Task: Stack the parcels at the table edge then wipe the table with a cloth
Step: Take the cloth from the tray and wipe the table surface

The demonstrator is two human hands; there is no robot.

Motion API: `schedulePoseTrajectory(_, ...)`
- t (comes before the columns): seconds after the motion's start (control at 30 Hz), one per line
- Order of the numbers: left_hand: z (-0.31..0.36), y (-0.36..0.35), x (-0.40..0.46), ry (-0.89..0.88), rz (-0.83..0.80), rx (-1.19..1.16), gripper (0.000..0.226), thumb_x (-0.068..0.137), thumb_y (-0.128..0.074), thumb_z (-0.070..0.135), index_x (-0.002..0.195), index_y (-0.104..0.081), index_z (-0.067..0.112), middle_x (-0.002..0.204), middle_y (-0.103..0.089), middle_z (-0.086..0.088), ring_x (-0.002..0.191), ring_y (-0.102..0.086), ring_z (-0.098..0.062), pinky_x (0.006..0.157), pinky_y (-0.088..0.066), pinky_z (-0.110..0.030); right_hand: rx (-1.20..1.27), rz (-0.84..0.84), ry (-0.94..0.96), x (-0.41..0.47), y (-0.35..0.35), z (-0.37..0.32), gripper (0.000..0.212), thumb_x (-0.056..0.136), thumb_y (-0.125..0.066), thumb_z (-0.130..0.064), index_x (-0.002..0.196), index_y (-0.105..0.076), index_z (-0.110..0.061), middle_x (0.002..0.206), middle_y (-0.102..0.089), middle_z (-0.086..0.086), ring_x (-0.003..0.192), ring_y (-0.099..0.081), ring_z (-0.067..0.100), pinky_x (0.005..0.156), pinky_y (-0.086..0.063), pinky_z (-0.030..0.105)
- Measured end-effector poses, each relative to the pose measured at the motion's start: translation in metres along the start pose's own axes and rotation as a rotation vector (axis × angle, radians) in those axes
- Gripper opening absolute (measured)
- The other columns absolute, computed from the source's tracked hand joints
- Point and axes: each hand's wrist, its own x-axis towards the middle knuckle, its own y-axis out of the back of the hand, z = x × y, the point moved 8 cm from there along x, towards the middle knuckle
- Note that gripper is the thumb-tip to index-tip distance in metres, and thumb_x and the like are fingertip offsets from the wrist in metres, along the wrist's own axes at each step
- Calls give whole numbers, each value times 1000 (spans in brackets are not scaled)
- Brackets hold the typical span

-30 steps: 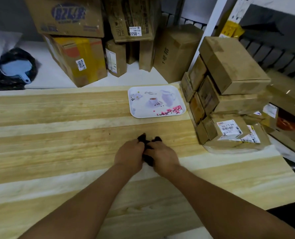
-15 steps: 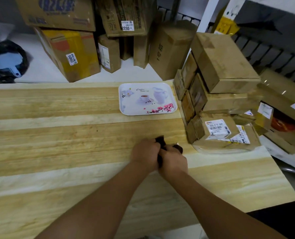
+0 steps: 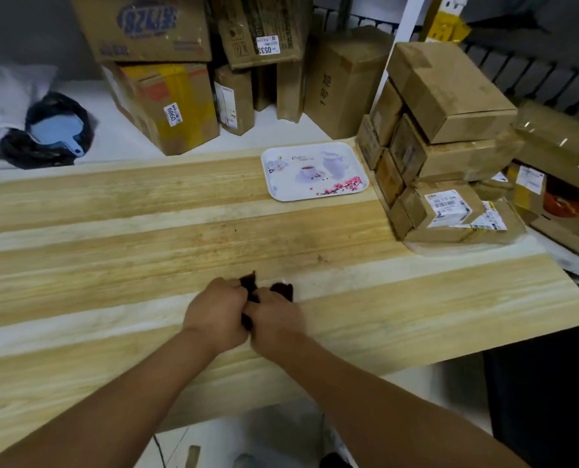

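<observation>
Forearms: two bare forearms reach in from the near edge and converge at mid-table
Left hand point(image 3: 216, 314): knuckles up, fingers curled and closed on the cloth; it touches the right hand
Right hand point(image 3: 276, 320): just beside the left, fingers likewise folded down and clenched on the cloth
Cloth point(image 3: 283, 290): dark and bunched; mostly hidden under both hands, with two tufts showing beyond the knuckles and a sliver between the palms; it lies on the table, a little right of centre
Table point(image 3: 112, 265): pale wood with alternating light and darker lengthwise bands; a few small dark specks lie beyond the hands; its right corner ends over a dark gap
Tray point(image 3: 315, 172): white, rectangular, rounded corners; printed with a cup, a jug and pink blossoms; flat at the far side of the table, well apart from the hands and just left of the parcels
Parcels point(image 3: 450, 157): brown cardboard boxes stacked several high at the far right edge of the table; the lowest ones carry white barcode labels; the topmost box sits askew
Cartons point(image 3: 166, 103): larger boxes on a white surface behind the table; some stacked, one with yellow sides and a white sticker
Far left: a dark bundle point(image 3: 58, 130) with a pale blue object in it; detail unclear
</observation>
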Motion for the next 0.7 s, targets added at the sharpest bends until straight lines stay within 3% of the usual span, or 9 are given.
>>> schedulePoseTrajectory(0.1, -26, 0, -19, 37, -24, 24, 22, 75, -57, 28, 96, -59, 20, 99, -56, 2, 87, -52, -18, 62, -43, -26, 31, 33, 61, 2, -12, -28, 47, 86, -57, -12, 132, -50, -17, 126, -52, 15, 114, -49, 35, 82, -41, 36)
schedulePoseTrajectory(0.2, -21, -6, -16, 15, -15, 35, 44, 80, -62, 33, 120, -51, 17, 110, -58, -2, 94, -57, -21, 70, -49, -30, -29, 63, 73, -2, -14, -16, 64, 83, -59, -10, 143, -37, -20, 132, -47, 15, 119, -43, 35, 87, -40, 40)
schedulePoseTrajectory(0.27, 2, -11, -3, -17, -2, 14, 59, 83, -62, 34, 135, -42, 16, 116, -58, -4, 98, -58, -23, 76, -51, -33, -60, 136, 64, -11, -4, 8, 67, 78, -65, -8, 139, -42, -19, 131, -50, 14, 119, -45, 36, 87, -42, 43)
schedulePoseTrajectory(0.4, 83, -21, 32, -67, -11, -21, 34, 87, -59, 31, 117, -53, 15, 112, -59, -6, 97, -58, -24, 77, -52, -37, -150, 247, 32, -42, 21, 78, 51, 56, -79, -13, 105, -69, -22, 100, -68, 7, 90, -63, 33, 64, -49, 40)
schedulePoseTrajectory(0.47, 125, -27, 43, -130, -1, -98, 31, 89, -56, 24, 119, -55, 14, 119, -57, -6, 105, -55, -25, 84, -50, -39, -213, 257, -30, -62, 32, 123, 43, 60, -75, -15, 101, -70, -24, 101, -68, 5, 90, -64, 33, 61, -47, 38)
schedulePoseTrajectory(0.6, 187, -34, 50, -295, -6, -174, 53, 89, -58, 21, 140, -44, 17, 144, -42, -3, 127, -43, -27, 102, -42, -39, -229, 282, -209, -100, 51, 191, 42, 54, -81, -12, 93, -71, -24, 103, -68, 3, 90, -64, 33, 55, -46, 35)
schedulePoseTrajectory(0.7, 192, -26, 62, -230, 30, -182, 40, 86, -60, 22, 125, -54, 18, 128, -51, -2, 114, -50, -24, 91, -48, -39, -125, 336, -310, -94, 52, 193, 39, 52, -80, -15, 89, -71, -21, 92, -69, 5, 79, -63, 33, 51, -48, 32)
